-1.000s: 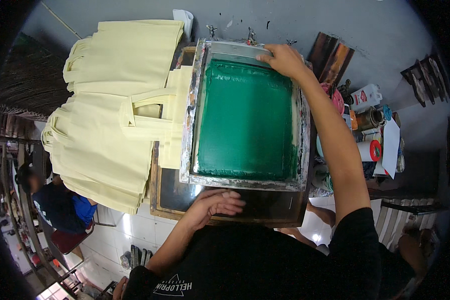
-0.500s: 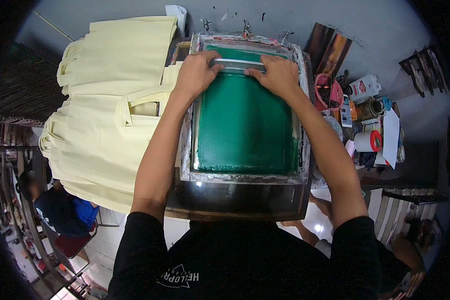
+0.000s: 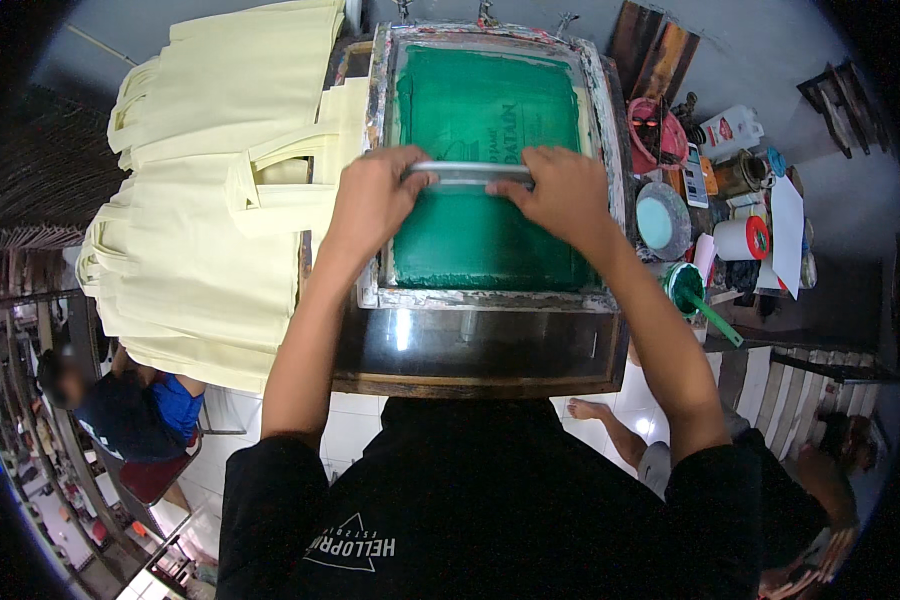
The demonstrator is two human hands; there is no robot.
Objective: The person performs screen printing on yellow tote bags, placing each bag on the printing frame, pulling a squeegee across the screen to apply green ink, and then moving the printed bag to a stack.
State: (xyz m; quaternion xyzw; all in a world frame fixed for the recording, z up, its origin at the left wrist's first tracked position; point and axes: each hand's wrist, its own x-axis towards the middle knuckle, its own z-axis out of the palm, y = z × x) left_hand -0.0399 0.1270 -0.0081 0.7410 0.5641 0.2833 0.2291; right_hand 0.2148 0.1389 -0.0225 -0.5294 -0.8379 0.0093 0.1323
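Both my hands grip a squeegee [image 3: 467,174], a pale bar lying crosswise on a screen printing frame [image 3: 490,300]. My left hand [image 3: 378,195] closes on its left end, thumb on the near side. At the right end, my right hand [image 3: 562,192] is wrapped round it in the same way. The frame's mesh [image 3: 490,240] is coated with green ink, glossy on the near part. Beyond the squeegee, dark lettering shows through the mesh. Yellowish fabric shows along the inner right edge. The squeegee's lower edge is hidden by the bar and slightly blurred.
Pale yellow cloth bags [image 3: 210,200] lie in stacks on the left. At right stand a pink basket [image 3: 655,140], a grey bowl [image 3: 660,222], an ink pot [image 3: 684,288] with a green spatula, a phone [image 3: 695,175] and bottles. Other people sit at lower left and lower right.
Both hands have drawn the squeegee toward me, from near the mesh's far end to about its middle. Lettering now shows in the mesh behind it. The head view has shifted.
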